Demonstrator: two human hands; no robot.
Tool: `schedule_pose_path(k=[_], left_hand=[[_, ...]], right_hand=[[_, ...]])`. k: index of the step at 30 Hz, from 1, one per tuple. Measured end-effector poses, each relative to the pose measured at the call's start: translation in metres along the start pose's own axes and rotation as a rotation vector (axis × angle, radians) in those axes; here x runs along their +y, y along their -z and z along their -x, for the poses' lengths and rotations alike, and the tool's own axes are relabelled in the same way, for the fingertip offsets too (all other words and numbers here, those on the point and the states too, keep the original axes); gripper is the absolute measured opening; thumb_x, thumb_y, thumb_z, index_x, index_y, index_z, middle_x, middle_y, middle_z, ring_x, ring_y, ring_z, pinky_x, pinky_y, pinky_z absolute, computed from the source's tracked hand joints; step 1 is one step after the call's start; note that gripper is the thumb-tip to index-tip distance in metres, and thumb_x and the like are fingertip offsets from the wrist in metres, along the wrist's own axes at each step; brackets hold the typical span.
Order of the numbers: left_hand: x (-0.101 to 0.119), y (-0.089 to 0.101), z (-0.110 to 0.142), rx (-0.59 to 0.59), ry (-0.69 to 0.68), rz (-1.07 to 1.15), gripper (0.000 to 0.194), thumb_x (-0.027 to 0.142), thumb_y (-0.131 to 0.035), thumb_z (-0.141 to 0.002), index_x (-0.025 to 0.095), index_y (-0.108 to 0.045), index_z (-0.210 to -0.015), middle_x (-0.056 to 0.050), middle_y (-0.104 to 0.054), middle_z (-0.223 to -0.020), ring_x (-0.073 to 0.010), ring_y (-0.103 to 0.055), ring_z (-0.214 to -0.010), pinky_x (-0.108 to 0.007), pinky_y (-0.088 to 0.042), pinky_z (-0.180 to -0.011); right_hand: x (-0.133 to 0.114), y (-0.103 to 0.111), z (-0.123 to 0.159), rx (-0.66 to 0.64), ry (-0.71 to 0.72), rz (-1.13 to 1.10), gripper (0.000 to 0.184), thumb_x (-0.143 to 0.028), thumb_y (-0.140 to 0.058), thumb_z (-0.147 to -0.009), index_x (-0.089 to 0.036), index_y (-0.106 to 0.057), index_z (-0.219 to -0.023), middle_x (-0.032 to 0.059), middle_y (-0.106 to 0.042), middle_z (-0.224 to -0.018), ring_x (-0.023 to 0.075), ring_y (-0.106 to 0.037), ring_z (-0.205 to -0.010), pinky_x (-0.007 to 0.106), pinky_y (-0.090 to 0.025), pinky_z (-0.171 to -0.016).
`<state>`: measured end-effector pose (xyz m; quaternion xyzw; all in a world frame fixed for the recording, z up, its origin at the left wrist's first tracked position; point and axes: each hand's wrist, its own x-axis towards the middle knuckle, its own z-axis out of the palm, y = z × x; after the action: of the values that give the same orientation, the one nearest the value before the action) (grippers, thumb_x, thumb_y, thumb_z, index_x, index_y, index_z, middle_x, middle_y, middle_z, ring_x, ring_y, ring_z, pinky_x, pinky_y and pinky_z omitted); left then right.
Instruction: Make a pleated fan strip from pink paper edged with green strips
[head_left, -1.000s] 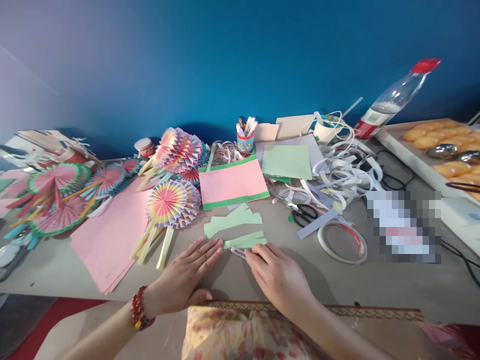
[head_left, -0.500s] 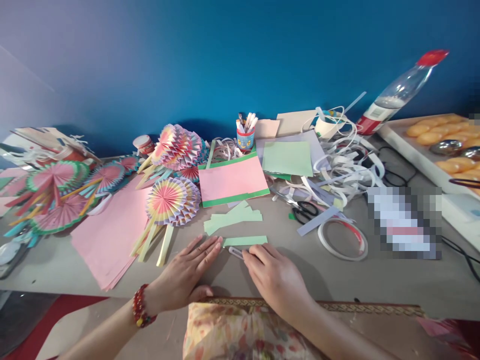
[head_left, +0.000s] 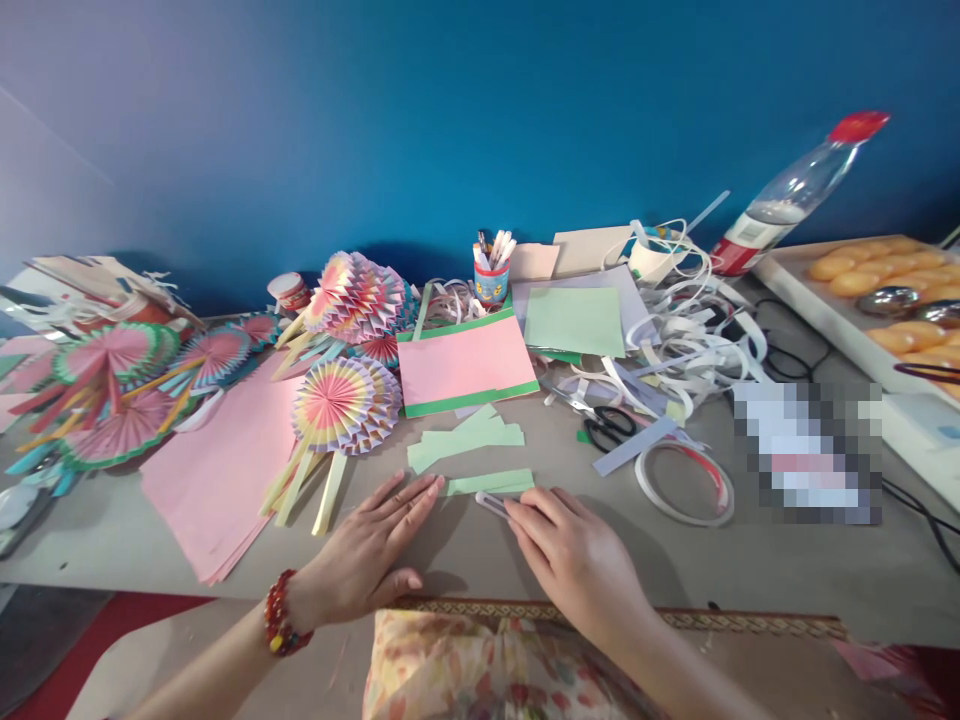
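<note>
Pinching a thin, pale, round-ended tool (head_left: 489,502) in the curled right hand (head_left: 574,550), with the empty left hand (head_left: 369,558) flat. Facing long pale-green paper strips (head_left: 487,482), sideways, ahead of the right, beside the left.

The paper strips (head_left: 491,482) are pale green; at their twelve o'clock, a sheet (head_left: 466,362) is green-banded pink; at three, the tape roll (head_left: 724,498) white-and-red.
</note>
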<state>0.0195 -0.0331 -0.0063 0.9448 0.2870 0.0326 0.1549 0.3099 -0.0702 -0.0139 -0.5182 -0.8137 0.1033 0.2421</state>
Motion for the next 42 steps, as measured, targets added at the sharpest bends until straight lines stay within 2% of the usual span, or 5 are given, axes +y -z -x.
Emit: schedule_pose_path(k=[8, 19, 23, 29, 42], left_hand=[[0.0, -0.001, 0.001, 0.005, 0.028, 0.051, 0.073, 0.058, -0.014, -0.101, 0.015, 0.004, -0.157, -0.01, -0.021, -0.161, -0.0269, -0.024, -0.148, -0.051, -0.014, -0.123], [0.002, 0.003, 0.002, 0.0, 0.067, 0.11, 0.075, 0.061, -0.015, -0.099, 0.018, 0.005, -0.158, -0.009, -0.023, -0.161, -0.0293, -0.023, -0.147, -0.049, -0.021, -0.121], [-0.004, 0.005, 0.009, 0.067, 0.073, 0.192, 0.068, 0.054, -0.014, -0.103, 0.019, 0.004, -0.158, -0.012, -0.024, -0.161, -0.0291, -0.025, -0.146, -0.05, -0.028, -0.118], [-0.013, 0.003, 0.012, 0.083, 0.053, 0.228, 0.065, 0.045, -0.021, -0.105, 0.018, 0.007, -0.157, -0.013, -0.035, -0.156, -0.0283, -0.031, -0.143, -0.051, -0.031, -0.115], [-0.009, -0.001, 0.012, 0.065, 0.052, 0.215, 0.07, 0.05, -0.02, -0.104, 0.017, 0.013, -0.156, -0.014, -0.033, -0.157, -0.0283, -0.027, -0.144, -0.05, -0.029, -0.116]], right_hand=[[-0.007, -0.004, -0.004, -0.04, -0.012, 0.056, 0.017, -0.011, -0.054, -0.092, -0.02, -0.067, -0.1, 0.0033, -0.063, -0.086, 0.0169, -0.059, -0.081, 0.027, -0.043, -0.068], [-0.02, -0.013, -0.014, -0.064, 0.0, 0.078, 0.014, -0.008, -0.062, -0.086, -0.02, -0.066, -0.092, 0.0027, -0.063, -0.087, 0.0175, -0.059, -0.082, 0.028, -0.043, -0.069], [-0.019, -0.011, -0.015, -0.074, 0.026, 0.094, 0.016, -0.007, -0.063, -0.085, -0.02, -0.067, -0.094, 0.003, -0.064, -0.088, 0.0172, -0.059, -0.082, 0.027, -0.042, -0.067], [-0.018, -0.009, -0.017, -0.049, 0.04, 0.089, 0.012, -0.01, -0.06, -0.09, -0.02, -0.067, -0.088, 0.0034, -0.063, -0.085, 0.0157, -0.059, -0.08, 0.026, -0.042, -0.067], [-0.021, -0.009, -0.022, -0.037, 0.102, 0.091, 0.015, -0.011, -0.057, -0.092, -0.019, -0.066, -0.083, 0.0031, -0.061, -0.081, 0.0147, -0.059, -0.08, 0.025, -0.04, -0.067]])
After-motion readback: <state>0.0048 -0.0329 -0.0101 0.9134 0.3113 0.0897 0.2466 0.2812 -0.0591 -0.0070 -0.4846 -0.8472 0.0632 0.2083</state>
